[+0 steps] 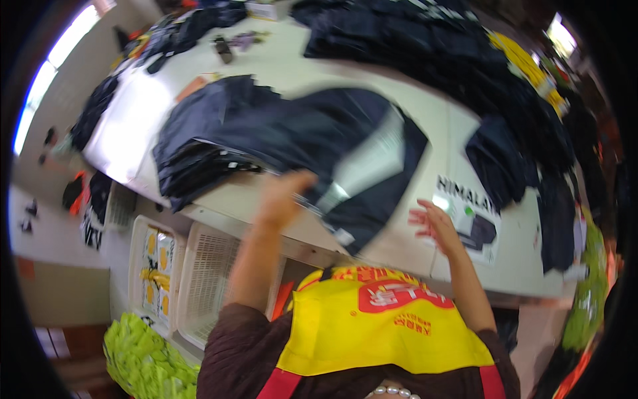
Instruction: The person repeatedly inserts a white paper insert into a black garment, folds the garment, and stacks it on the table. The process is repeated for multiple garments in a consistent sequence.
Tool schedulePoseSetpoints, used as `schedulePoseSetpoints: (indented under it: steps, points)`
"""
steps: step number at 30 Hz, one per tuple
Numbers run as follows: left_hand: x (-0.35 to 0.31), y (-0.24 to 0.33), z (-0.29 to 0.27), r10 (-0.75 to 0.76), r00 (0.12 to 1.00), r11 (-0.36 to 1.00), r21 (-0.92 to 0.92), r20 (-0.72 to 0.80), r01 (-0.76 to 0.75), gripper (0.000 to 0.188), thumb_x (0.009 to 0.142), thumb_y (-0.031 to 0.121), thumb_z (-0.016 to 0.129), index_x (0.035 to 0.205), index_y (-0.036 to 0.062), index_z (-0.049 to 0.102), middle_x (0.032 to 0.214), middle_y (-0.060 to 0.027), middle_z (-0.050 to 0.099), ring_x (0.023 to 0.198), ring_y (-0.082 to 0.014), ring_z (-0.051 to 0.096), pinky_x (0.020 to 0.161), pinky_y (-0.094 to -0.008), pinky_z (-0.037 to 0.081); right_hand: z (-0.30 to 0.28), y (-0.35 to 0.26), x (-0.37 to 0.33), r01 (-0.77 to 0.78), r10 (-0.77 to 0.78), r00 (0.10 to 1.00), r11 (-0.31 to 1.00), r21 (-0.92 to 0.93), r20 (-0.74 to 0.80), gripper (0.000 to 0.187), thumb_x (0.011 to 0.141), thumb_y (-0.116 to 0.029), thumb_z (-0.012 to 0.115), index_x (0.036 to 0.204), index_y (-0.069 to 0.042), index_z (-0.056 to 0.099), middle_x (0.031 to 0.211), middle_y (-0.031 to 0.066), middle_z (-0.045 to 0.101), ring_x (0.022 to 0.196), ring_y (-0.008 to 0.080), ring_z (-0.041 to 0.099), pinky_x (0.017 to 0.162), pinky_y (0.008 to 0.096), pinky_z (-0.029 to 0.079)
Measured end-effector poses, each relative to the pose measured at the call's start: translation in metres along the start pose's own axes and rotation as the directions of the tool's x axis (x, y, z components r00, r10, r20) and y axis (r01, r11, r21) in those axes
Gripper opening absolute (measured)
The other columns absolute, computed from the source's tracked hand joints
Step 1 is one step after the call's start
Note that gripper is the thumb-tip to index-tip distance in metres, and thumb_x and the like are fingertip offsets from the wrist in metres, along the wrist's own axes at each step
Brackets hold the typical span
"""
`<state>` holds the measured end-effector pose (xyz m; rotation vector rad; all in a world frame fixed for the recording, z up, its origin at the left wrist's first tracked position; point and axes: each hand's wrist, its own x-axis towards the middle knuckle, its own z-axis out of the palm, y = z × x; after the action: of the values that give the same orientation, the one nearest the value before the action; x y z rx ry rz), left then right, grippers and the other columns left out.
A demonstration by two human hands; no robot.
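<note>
A dark navy garment [312, 133] with a pale, shiny panel stretches across the white table in front of me, blurred by motion. Its left part overlaps a pile of folded dark garments [189, 163]. My left hand [284, 194] is closed on the near edge of the moving garment; the fingers are partly smeared. To the right of the garment, my right hand [435, 227] is held over the table with its fingers spread and nothing in it. Close beyond that hand lies a white printed package [468, 216] picturing a dark item.
Heaps of dark clothing [412, 46] line the far and right sides of the table [286, 63]. A small dark bottle [223, 50] stands at the far left. Below the front edge are white plastic baskets [203, 279] and a bright green bundle [143, 356].
</note>
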<state>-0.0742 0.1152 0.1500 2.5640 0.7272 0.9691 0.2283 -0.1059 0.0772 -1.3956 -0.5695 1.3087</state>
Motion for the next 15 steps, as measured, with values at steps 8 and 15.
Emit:
schedulePoseSetpoints:
  steps: [8, 15]
  points:
    - [0.046, -0.296, -0.143, -0.757, 0.653, 0.127, -0.975, 0.025, 0.185, 0.016, 0.085, 0.004, 0.052, 0.091, -0.0080, 0.061, 0.089, -0.0137, 0.063, 0.081, -0.0245, 0.061, 0.069, -0.0322, 0.053, -0.157, 0.027, -0.061, -0.215, -0.150, 0.967, -0.035, -0.976, -0.207, 0.098, 0.061, -0.040, 0.077, 0.137, -0.003, 0.028, 0.145, 0.0212, 0.021, 0.134, 0.0382, 0.019, 0.106, 0.0414, 0.026]
    - [-0.008, -0.472, -0.143, -0.925, 0.356, 0.214, -0.953, -0.128, 0.212, 0.042, 0.087, 0.018, 0.051, 0.120, -0.0070, 0.042, 0.122, -0.0199, 0.049, 0.112, -0.0288, 0.048, 0.098, -0.0357, 0.039, -0.171, 0.050, -0.064, -0.189, -0.080, 0.981, -0.143, -0.972, -0.179, 0.081, 0.079, -0.050, 0.057, 0.140, -0.007, 0.025, 0.145, 0.0209, 0.019, 0.135, 0.0353, 0.018, 0.107, 0.0457, 0.024]
